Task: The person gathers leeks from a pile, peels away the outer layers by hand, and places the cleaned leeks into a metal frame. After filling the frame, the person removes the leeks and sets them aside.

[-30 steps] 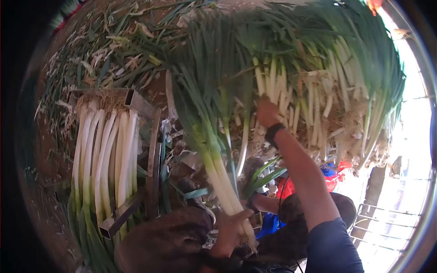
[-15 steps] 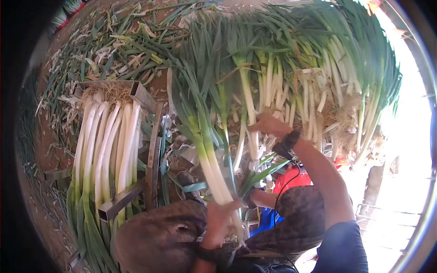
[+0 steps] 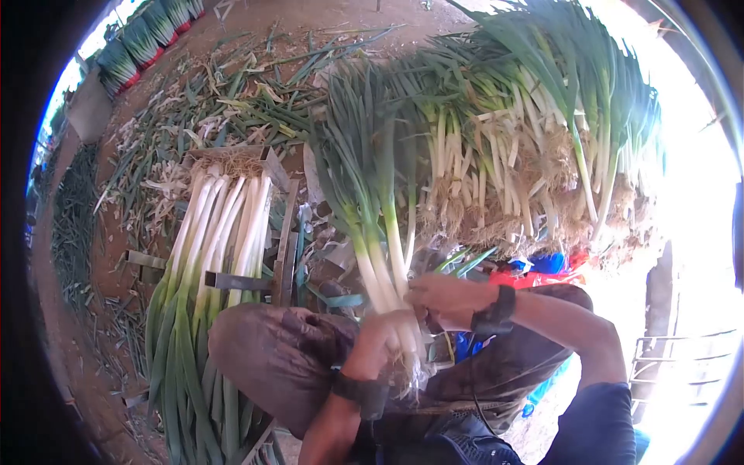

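Several long leeks point(image 3: 375, 263) slant across my lap, green leaves up and away, roots toward me. My left hand point(image 3: 381, 335) is wrapped round their white stalks just above the roots. On the right side of the same stalks, my right hand point(image 3: 449, 298) has its fingers closed at a leek, with the fingertips partly hidden. To the left, a row of leeks point(image 3: 225, 225) lies in a metal frame point(image 3: 284, 240), roots against its far plate and leaves hanging toward me.
A big pile of untrimmed leeks point(image 3: 511, 155) fills the far right. Cut leaves and scraps point(image 3: 225, 108) litter the ground at the far left. Tied leek bundles point(image 3: 139, 43) stand at the top left. A red bag point(image 3: 535, 277) lies beyond my knee.
My right hand has come from the pile toward my left hand, and more leeks are now in the held bunch. The view has shifted, showing the bundles at the top left more fully.
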